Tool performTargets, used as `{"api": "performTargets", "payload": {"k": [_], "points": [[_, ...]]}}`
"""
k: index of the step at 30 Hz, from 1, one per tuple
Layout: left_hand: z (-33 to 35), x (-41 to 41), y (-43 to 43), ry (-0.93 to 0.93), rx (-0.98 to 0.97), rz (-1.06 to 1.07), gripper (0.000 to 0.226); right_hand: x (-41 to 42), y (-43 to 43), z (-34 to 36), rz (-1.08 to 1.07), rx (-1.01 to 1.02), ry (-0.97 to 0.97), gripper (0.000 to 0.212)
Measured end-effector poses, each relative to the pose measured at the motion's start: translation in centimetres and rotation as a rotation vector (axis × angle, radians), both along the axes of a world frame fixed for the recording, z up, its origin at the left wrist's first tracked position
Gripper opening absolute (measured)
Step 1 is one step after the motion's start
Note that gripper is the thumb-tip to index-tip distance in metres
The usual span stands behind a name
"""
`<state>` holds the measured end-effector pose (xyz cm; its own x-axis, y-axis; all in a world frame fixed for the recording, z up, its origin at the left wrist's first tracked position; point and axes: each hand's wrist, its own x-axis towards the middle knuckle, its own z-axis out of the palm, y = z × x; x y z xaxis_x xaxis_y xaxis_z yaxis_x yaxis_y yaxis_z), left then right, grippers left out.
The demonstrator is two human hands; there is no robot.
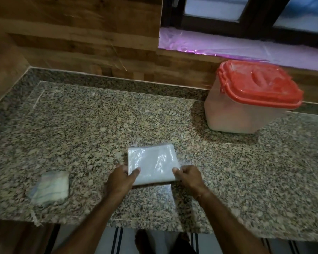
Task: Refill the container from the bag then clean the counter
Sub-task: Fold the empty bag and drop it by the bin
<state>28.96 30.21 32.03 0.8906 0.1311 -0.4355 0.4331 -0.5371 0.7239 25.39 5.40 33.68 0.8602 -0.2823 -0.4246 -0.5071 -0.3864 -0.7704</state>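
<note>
Speckled granite counter (81, 125) fills my feed, backed by wood panelling. My left hand (120, 178) and right hand (189, 176) each pinch a near corner of the flat plastic bag (152, 162), which lies near the front edge. The red-lidded container (233, 114) stands closed at back right, and a folded cloth (50, 187) lies to the left.

Your bag (152, 165) lies flat on the speckled granite counter (99, 125), near its front edge. It is a white rectangular packet in glossy clear plastic. Your left hand (120, 177) and right hand (188, 176) pinch its near corners, thumbs on top. At 2 o'clock from the bag, well apart, the container (233, 114) stands upright by the back wall. It is a translucent tub with its red lid (261, 83) on (how full it is, you cannot tell). At 8 o'clock lies a folded pale cloth (50, 187).
</note>
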Motion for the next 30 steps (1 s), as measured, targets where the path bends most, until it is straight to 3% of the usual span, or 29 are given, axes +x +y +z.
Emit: {"api": "performTargets", "payload": {"k": [1,2,4,5,7,10,12,15,23,27,30], "points": [[-0.7,-0.4,0.0,-0.075,0.156,-0.057,0.056,-0.3,0.4,-0.3,0.027,-0.118,0.0,0.024],[-1.1,-0.5,-0.1,-0.188,0.3,-0.121,0.069,-0.3,0.8,-0.5,0.066,-0.258,-0.018,0.028],[-1.5,0.1,-0.6,-0.432,0.5,-0.292,0.084,0.2,1.7,-0.7,0.219,-0.527,-0.113,0.064],[-1.7,0.6,-1.0,-0.497,0.575,-0.394,0.084,0.6,2.2,-0.8,0.33,-0.633,-0.17,0.071],[-2.7,1.3,-1.4,-0.471,0.669,-0.514,0.083,1.5,3.0,-1.3,0.532,-0.765,-0.186,0.069],[-4.4,1.1,-1.4,-0.362,0.702,-0.407,0.082,2.0,3.0,-2.7,0.635,-0.782,-0.022,0.07],[-5.3,0.8,-1.6,-0.448,0.77,-0.425,0.077,2.1,2.7,-3.7,0.673,-0.787,-0.006,0.072],[-6.2,1.2,-2.5,-0.644,0.748,-0.635,0.069,2.5,2.1,-4.3,0.733,-0.825,-0.031,0.072],[-5.7,2.4,-2.9,-0.27,0.615,-0.61,0.087,3.0,2.0,-3.8,0.54,-0.72,0.069,0.106],[-2.7,0.1,-3.2,-0.339,0.55,-0.302,0.105,3.0,2.5,-2.1,0.291,-0.619,0.038,0.111],[-1.9,-2.0,-3.9,-0.211,0.431,-0.105,0.091,1.4,3.5,-1.8,0.188,-0.618,0.037,0.106]]}}
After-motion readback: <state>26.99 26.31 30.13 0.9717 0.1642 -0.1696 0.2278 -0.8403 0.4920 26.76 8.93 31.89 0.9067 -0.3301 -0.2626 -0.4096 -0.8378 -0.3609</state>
